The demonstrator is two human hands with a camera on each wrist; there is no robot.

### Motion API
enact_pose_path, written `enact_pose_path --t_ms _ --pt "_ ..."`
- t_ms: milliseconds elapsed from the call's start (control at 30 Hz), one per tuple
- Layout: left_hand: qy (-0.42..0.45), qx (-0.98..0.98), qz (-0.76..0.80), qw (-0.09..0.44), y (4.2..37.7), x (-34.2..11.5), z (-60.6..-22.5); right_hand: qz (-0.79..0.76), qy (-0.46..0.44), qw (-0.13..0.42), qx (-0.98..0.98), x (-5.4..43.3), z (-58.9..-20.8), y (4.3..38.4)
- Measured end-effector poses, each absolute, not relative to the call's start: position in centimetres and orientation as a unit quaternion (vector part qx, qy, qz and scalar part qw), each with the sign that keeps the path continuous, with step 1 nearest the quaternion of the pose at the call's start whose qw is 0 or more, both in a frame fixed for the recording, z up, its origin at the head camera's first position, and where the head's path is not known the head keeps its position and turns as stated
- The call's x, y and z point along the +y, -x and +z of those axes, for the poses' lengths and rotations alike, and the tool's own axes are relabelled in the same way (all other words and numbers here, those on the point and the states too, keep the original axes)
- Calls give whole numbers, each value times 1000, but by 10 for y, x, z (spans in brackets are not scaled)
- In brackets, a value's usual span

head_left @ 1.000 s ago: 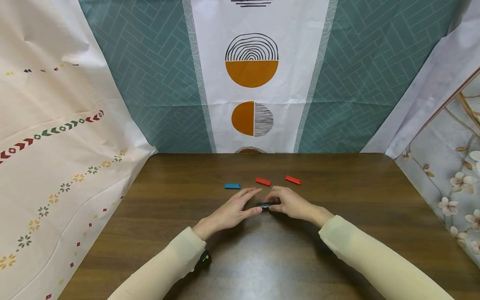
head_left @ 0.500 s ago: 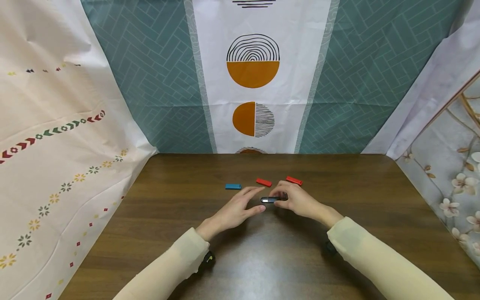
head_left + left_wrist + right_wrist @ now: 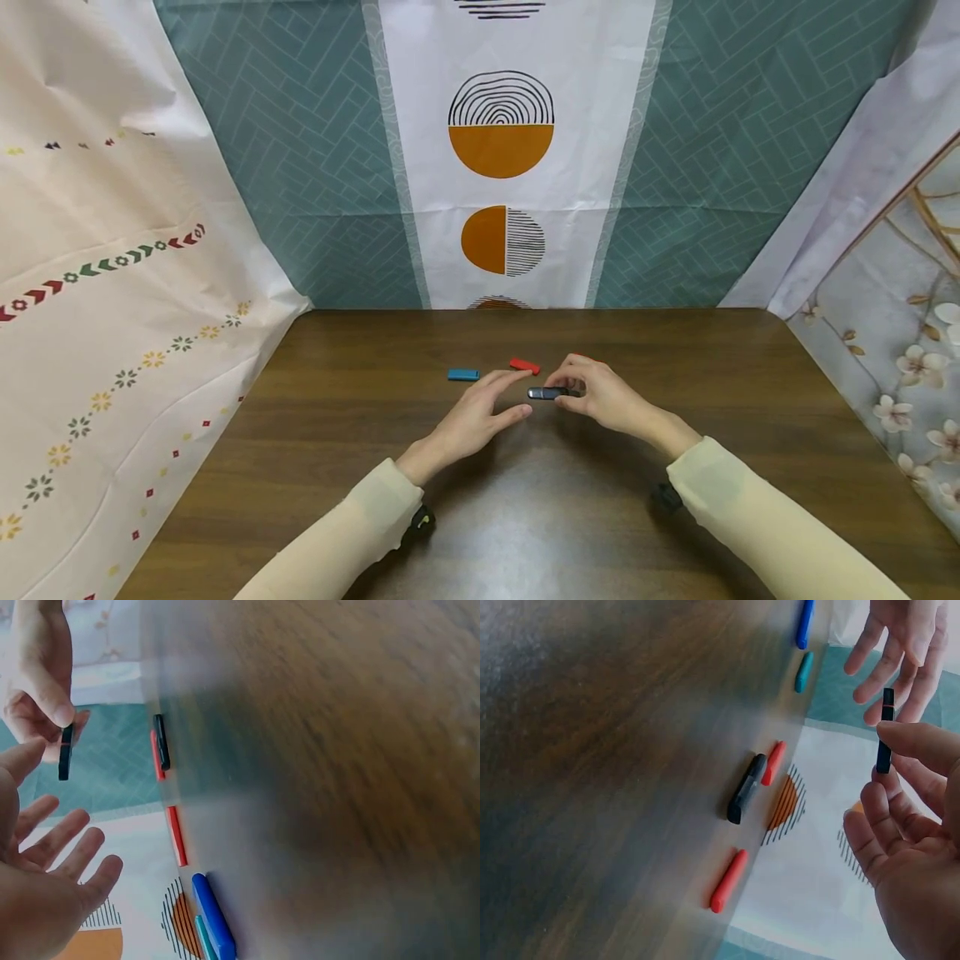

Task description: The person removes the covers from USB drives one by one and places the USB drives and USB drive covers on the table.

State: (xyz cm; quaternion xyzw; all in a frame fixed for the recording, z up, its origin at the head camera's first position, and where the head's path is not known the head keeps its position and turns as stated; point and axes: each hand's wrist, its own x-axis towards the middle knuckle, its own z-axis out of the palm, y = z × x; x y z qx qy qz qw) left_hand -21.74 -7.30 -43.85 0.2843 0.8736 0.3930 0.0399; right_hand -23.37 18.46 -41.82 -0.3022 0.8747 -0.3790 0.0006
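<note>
My right hand [image 3: 600, 396] pinches a small black USB flash drive [image 3: 546, 393] between thumb and fingertips, above the table. In the right wrist view the drive [image 3: 885, 754] stands out beyond the thumb, towards the left hand [image 3: 907, 652]. My left hand [image 3: 472, 421] holds its fingers spread and lightly bent, with the thumb apart. The drive's free end lies near the gap between its thumb and index finger; no contact is plain. Below the hands, another black stick [image 3: 746, 789] and a darker blue stick [image 3: 214, 915] lie on the table, both hidden in the head view.
Farther back on the wooden table [image 3: 360, 350] lie a light blue stick [image 3: 462, 375] and a red stick [image 3: 524, 366]. A second red stick [image 3: 728, 881] is mostly covered by my right hand in the head view. Patterned cloth [image 3: 337, 167] hangs behind the table.
My right hand has carried the black flash drive back and to the right, now largely covering the right red stick. My left hand has shifted slightly right, its fingers apart from its thumb.
</note>
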Motion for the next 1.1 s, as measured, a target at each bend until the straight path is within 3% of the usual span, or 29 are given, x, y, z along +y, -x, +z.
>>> enact_pose_path --t_ms 533,1100 --pt "-282 868 408 -2 220 -66 -432 -365 316 -26 875 190 -413 228" --pt "-293 849 441 -1 224 -64 -433 -367 325 -45 870 188 -411 228"
